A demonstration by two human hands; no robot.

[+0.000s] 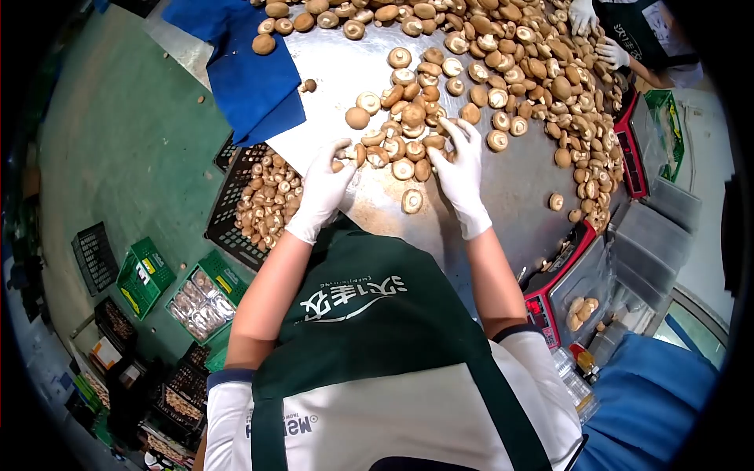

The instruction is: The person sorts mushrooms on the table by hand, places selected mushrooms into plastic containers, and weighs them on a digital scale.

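Brown mushrooms (412,115) lie in a loose group on the metal table (377,212), between my two white-gloved hands. My left hand (326,184) is at the group's left side, its fingers curled around a small mushroom (360,155). At the right side, my right hand (460,169) has its thumb and fingers apart, touching the mushrooms at the group's edge. A single mushroom (412,201) lies stem up nearer to my apron.
A large mushroom heap (542,71) covers the table's far and right parts. A co-worker's gloved hands (609,53) are at its far right. Blue cloth (253,86) hangs over the left edge, above a black crate (228,206) of mushrooms. Red scales (542,314) stand right.
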